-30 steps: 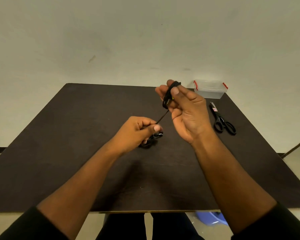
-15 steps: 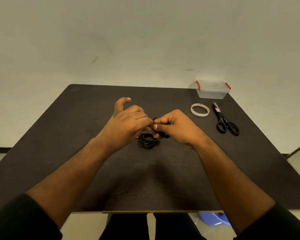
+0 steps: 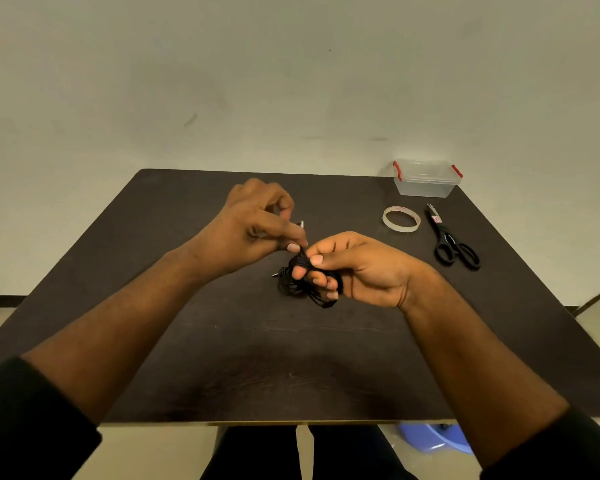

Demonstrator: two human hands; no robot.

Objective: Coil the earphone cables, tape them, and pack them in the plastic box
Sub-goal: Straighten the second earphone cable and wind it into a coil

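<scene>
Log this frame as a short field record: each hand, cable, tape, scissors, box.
left hand: pinches a strand at the bundle's top
right hand: grips the coiled earphone cable
tape roll: flat on table, untouched
scissors: right of tape, closed
plastic box: far right corner, lid on

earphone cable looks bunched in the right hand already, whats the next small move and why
Probably wind the last loose bit in with the left hand, which pinches the strand above the earphone cable bundle gripped by the right hand. The plug end sticks out to the left, so the coil seems unfinished. The tape roll and scissors lie untouched, the plastic box closed.
</scene>
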